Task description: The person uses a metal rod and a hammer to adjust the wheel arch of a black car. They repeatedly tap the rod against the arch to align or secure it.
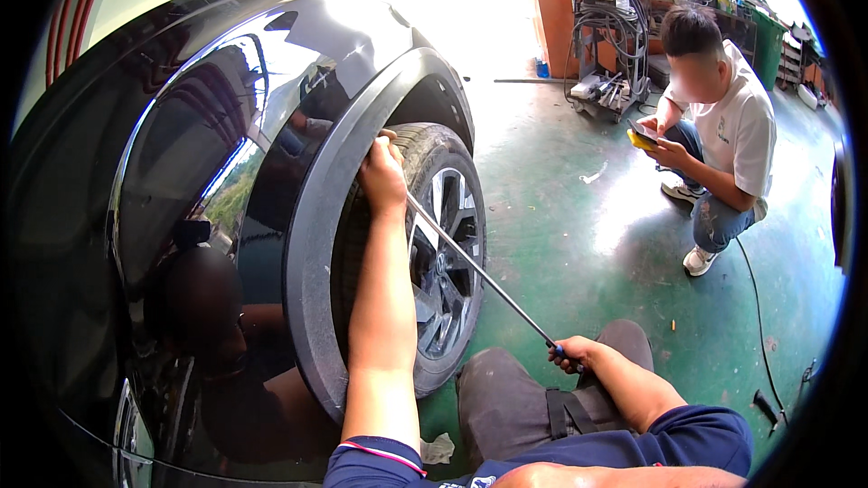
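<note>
My right hand (575,354) is wrapped round the dark blue handle of a long-shafted screwdriver (488,280). The thin metal shaft slants up and left across the wheel (441,244), and its far end disappears behind my left wrist. Up in the gap between the tyre (425,137) and the grey wheel arch trim (312,244), my left hand (384,172) is closed with curled fingers. What those fingers hold, if anything, is hidden. The wheel is mounted on a glossy black car (72,262) to my left.
A crouching person (732,117) at the right holds a phone with a yellow case (642,139). Behind stands a cart (604,45) with coiled cables and tools. A black cable (755,298) runs along the green floor (561,262). Crumpled white paper (438,449) lies beside the tyre.
</note>
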### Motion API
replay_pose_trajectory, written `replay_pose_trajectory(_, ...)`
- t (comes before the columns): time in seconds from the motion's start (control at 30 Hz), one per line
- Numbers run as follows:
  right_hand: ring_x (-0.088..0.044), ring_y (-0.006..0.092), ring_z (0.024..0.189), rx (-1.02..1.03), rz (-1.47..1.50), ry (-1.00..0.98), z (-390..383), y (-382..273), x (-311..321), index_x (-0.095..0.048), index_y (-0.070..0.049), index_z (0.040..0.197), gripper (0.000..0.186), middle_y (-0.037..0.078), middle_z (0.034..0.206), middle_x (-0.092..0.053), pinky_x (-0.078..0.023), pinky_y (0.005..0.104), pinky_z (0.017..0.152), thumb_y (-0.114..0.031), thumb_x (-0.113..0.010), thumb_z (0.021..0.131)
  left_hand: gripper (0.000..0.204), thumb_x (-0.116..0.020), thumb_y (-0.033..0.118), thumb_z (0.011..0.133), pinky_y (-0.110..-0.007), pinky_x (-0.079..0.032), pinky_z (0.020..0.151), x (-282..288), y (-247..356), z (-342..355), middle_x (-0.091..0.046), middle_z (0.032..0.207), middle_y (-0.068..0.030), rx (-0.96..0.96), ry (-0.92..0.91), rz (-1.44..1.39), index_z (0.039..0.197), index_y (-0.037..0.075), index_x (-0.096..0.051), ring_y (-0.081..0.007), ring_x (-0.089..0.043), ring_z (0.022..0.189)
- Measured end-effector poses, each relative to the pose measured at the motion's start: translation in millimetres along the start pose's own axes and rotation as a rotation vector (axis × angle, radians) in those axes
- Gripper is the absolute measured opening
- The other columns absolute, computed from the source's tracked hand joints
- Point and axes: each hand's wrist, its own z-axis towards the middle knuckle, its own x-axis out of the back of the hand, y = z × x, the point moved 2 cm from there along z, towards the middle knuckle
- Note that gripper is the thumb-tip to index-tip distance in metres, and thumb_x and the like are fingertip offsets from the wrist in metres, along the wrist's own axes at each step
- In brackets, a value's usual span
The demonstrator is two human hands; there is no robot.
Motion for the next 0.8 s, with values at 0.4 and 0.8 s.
replay_pose_trajectory(0.4, -0.043, 0.009, 0.046, 0.205, 0.101, 0.056, 39, 34, -59, -0.061, -0.015, 0.09, 0.03, -0.003, 0.066, -0.052, -0.031, 0.0276, 0.04, -0.038, -0.047, 0.104, 0.014, -0.051, 0.012, 0.09, -0.026, -0.027, 0.044, 4, -2, 2, -0.038, 0.056, 0.0012, -0.04, 0.037, -0.026, 0.084, 0.001, -0.057, -0.0079, -0.033, 0.045)
replay_pose_trajectory(0.8, -0.046, 0.0078, 0.047, 0.025, -0.069, 0.008, 4, -7, 8, -0.06, -0.01, 0.094, 0.027, -0.001, 0.068, -0.054, -0.038, 0.0245, 0.043, -0.033, -0.05, 0.103, 0.016, -0.049, 0.016, 0.09, -0.025, -0.028, 0.043, -4, 3, -3, -0.041, 0.059, 0.0013, -0.027, 0.041, 0.037, 0.084, 0.003, -0.057, -0.0074, -0.034, 0.045)
